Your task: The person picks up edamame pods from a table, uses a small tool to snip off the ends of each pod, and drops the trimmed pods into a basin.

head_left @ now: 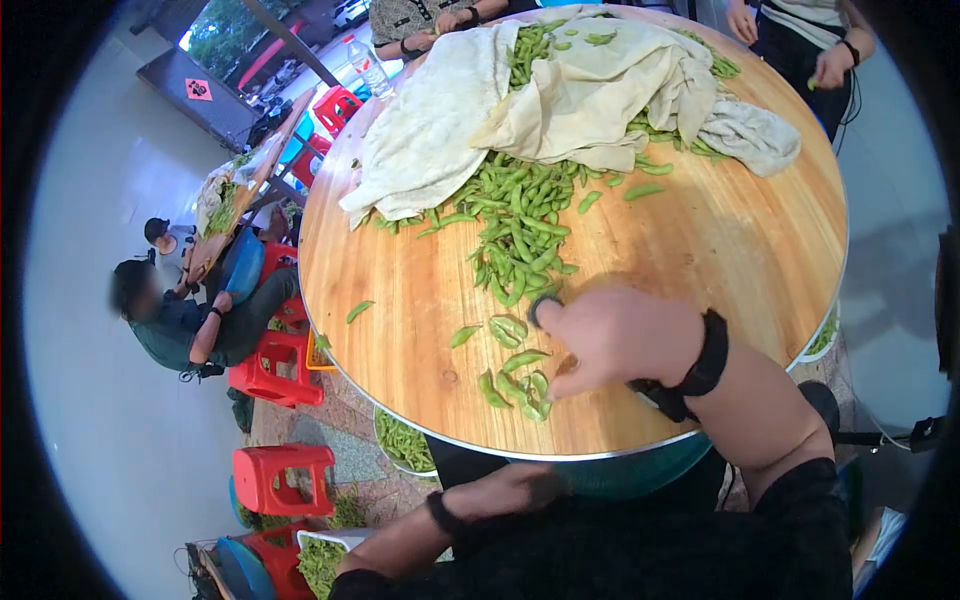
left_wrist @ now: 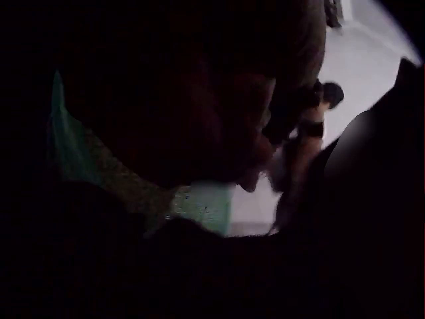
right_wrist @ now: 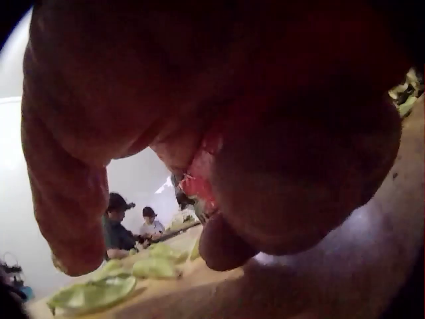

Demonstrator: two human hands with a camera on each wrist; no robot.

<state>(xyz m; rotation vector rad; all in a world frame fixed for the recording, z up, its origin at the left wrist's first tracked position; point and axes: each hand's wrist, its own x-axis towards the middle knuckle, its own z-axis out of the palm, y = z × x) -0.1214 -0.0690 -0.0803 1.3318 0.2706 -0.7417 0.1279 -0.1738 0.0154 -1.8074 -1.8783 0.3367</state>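
Note:
My right hand (head_left: 625,335) is low over the wooden tabletop, thumb spread away from the other fingers, which bend downward. A dark band (head_left: 541,305) sits at one of its fingers, and something red (right_wrist: 202,183) shows between them in the right wrist view. Close by lie several loose green edamame pods (head_left: 508,330), some split flat. Beyond the fingers spreads a pile of edamame (head_left: 525,215). Below the table's near edge is my left hand (head_left: 510,490), blurred; the left wrist view is too dark to show what its fingers do.
Pale cloths (head_left: 440,110) cover part of the pile on the round table (head_left: 700,380). A water bottle (head_left: 368,65) stands at the far left rim. Under the near edge are a teal basin (head_left: 620,480) and a tub of pods (head_left: 402,440). Red stools (head_left: 285,475) and people are around.

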